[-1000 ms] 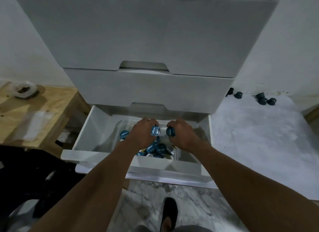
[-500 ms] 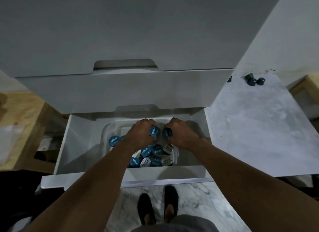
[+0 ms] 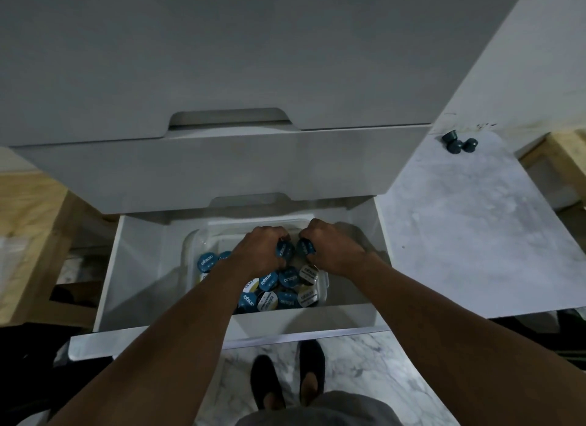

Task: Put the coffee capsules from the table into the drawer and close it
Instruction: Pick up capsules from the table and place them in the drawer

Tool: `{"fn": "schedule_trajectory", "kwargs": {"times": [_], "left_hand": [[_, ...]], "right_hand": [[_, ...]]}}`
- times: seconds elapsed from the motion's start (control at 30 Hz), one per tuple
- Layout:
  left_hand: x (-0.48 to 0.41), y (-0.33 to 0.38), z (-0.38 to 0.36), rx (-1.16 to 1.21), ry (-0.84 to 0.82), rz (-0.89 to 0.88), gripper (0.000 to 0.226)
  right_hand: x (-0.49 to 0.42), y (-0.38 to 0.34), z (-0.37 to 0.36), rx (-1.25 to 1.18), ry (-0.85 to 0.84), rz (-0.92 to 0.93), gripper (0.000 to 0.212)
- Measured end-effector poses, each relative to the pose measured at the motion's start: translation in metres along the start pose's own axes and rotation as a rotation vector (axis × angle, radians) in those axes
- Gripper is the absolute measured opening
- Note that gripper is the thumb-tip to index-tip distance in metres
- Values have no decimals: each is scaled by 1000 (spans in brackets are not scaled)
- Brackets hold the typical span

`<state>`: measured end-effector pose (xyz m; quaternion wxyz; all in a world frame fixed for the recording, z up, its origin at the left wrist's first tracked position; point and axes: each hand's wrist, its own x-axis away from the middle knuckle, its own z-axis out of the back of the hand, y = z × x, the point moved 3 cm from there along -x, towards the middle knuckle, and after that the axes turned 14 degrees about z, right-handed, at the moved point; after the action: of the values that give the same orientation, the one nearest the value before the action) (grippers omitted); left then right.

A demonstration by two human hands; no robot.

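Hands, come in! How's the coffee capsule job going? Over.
Left hand grips capsule, right hand second capsule, over tub. Drawer open. More capsules on table.

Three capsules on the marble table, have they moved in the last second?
No. The three capsules sit in the same tight cluster by the wall at the far end of the marble table; only the camera shifted.

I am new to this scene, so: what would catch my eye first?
Both hands meet in the open drawer: the left hand grips a blue capsule, the right hand a second capsule, above a clear tub of capsules. Three dark capsules lie on the marble table at upper right.
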<state>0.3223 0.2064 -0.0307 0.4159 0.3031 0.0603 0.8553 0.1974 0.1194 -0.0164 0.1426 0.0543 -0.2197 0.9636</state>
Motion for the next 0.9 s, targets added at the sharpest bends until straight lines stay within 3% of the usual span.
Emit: {"fn": "schedule_trajectory", "kwargs": {"times": [0.1, 0.37, 0.9], "left_hand": [[-1, -2, 0, 3, -15, 11, 55], [-2, 1, 2, 19, 20, 19, 25], [6, 8, -2, -69, 26, 57, 39]], "right_hand": [[-1, -1, -1, 18, -5, 6, 31], [-4, 3, 0, -15, -29, -14, 20], [2, 3, -1, -23, -25, -25, 28]]}}
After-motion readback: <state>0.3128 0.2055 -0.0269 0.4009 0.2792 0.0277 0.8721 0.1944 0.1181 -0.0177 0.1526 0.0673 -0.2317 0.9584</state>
